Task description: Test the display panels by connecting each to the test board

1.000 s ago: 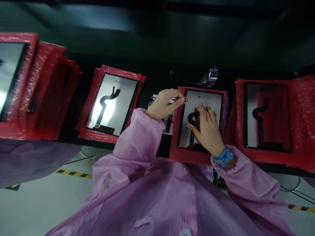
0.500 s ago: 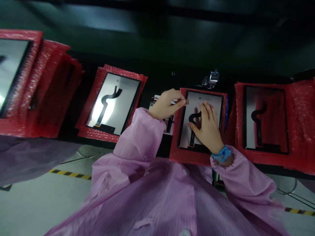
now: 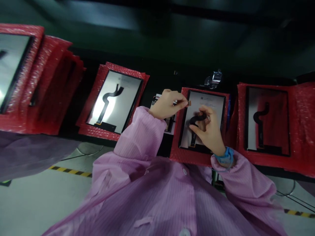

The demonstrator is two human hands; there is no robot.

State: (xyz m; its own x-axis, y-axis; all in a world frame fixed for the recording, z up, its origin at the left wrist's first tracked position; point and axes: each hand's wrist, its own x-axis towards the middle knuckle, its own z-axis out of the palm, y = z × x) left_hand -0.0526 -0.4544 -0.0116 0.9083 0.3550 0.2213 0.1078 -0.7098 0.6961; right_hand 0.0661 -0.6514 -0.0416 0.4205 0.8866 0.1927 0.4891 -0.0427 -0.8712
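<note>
Directly in front of me lies a display panel (image 3: 212,98) with its silver back up, on a red bubble-wrap sheet (image 3: 178,156). A curved black flex cable (image 3: 195,120) rises from near its lower edge. My right hand (image 3: 210,131), a blue band at the wrist, curls over the panel with thumb and fingers at the curved upper part of this cable, holding it. My left hand (image 3: 169,104) is at the panel's upper left edge, thumb and forefinger pinching a small orange-brown strip (image 3: 189,103). The rest of the strip is hidden in the fingers.
Another panel (image 3: 115,105) on red wrap lies to the left, and one (image 3: 268,121) to the right. Red bubble-wrap pouches (image 3: 56,88) are stacked at far left. A metal tally counter (image 3: 215,79) sits behind the middle panel. A blue pen (image 3: 228,109) lies beside it.
My right hand's fingers have gone from stretched flat over the panel to curled around the black flex cable. The left hand keeps its pinch on the small strip. The view has shifted slightly.
</note>
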